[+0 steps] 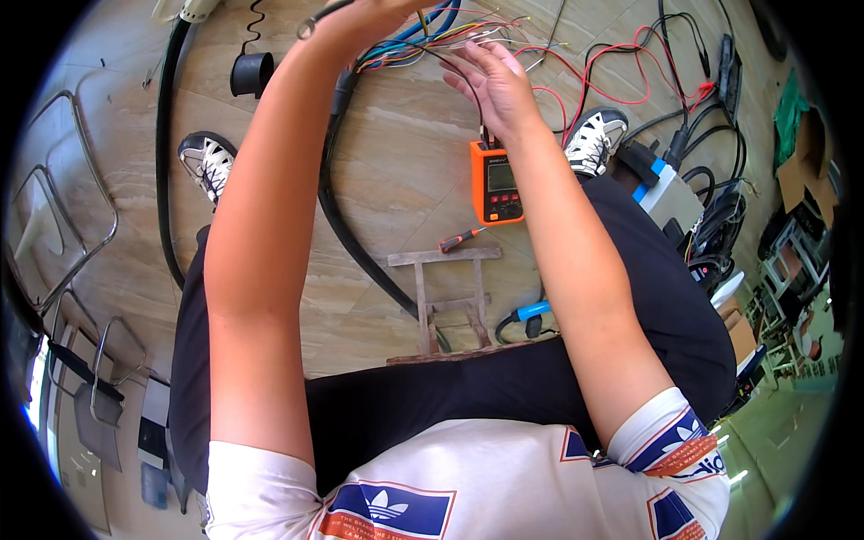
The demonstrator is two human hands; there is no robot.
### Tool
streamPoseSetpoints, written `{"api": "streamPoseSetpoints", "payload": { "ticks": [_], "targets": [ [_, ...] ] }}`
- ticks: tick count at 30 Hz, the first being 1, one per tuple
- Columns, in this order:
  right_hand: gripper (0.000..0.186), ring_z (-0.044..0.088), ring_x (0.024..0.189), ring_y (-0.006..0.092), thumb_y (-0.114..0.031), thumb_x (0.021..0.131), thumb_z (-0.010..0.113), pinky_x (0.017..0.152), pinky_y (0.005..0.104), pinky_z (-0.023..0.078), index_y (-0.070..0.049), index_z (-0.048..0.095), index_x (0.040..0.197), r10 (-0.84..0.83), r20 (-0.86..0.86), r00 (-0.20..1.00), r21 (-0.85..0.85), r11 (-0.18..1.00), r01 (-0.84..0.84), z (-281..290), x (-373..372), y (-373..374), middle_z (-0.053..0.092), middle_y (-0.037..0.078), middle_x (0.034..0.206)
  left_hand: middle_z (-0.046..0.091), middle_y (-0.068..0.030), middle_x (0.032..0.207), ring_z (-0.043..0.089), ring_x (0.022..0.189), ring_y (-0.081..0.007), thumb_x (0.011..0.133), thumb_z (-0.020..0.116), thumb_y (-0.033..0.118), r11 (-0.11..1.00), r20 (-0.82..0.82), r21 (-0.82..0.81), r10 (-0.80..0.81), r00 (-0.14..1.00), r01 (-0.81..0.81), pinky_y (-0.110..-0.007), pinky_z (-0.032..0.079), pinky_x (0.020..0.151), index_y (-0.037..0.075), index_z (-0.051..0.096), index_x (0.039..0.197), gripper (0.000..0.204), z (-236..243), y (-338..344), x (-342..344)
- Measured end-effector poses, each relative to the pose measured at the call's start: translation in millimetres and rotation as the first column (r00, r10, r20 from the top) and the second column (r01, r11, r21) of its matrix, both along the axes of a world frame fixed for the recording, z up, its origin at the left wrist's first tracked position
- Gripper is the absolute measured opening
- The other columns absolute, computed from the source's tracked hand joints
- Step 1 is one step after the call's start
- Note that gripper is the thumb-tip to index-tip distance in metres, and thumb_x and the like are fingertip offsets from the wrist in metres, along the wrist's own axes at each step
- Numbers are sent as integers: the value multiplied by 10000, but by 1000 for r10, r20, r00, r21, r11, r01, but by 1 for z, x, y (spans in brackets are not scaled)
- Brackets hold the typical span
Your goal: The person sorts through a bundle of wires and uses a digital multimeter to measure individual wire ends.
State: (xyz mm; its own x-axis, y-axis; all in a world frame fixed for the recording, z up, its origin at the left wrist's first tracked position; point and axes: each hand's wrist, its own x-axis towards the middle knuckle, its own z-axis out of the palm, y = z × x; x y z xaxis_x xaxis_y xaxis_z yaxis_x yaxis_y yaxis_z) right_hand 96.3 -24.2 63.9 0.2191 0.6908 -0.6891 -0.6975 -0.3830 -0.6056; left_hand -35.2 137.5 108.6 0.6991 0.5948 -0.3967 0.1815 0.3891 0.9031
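Observation:
My left hand (382, 20) reaches to the top edge, where its fingers are cut off from sight. Beneath it a bundle of thin coloured wires (418, 52) fans out of a thick black cable (335, 135). My right hand (497, 88) is beside the stripped wire ends, its fingers apart and near the wires; I see no firm grip. An orange multimeter (497, 189) lies by my right forearm, partly covered by it. A black test lead (472, 85) rises from its top toward the wire bundle. Below the meter rests a red-and-black screwdriver (461, 240).
A small wooden stool (445, 256) stands between my legs, next to a blue-handled tool (531, 311). Red and black leads (621, 97) tangle at the right, near a grey box (670, 200). Metal chair frames (76, 216) stand left. A black spool (251, 74) sits on the tiles.

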Motion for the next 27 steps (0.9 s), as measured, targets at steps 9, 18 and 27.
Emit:
{"api": "streamPoseSetpoints", "payload": {
  "ticks": [9,18,27],
  "targets": [
    [220,636,1018,291,-1,906,531,859,400,563,12,503,1124,71,-165,984,67,996,-61,14,3,9,626,188,1088,667,-123,1023,630,924,-159,837,711,207,935,-483,195,-172,859,296,-285,486,800,-35,570,1202,459,-52,-15,-70],
    [273,677,887,238,-1,865,635,819,346,571,24,552,1123,230,24,973,73,970,-231,5,-12,9,668,151,1010,621,-127,791,590,696,-245,757,739,165,715,-391,677,154,907,171,-334,482,667,39,635,963,262,-102,-61,-85],
    [178,672,862,208,-13,871,605,768,320,568,18,558,1040,250,235,939,-101,967,-232,-3,-19,2,661,128,987,627,-110,757,583,674,-272,746,739,209,863,-323,473,-21,946,180,-339,469,635,40,632,837,219,-84,-56,-86]
  ]
}}
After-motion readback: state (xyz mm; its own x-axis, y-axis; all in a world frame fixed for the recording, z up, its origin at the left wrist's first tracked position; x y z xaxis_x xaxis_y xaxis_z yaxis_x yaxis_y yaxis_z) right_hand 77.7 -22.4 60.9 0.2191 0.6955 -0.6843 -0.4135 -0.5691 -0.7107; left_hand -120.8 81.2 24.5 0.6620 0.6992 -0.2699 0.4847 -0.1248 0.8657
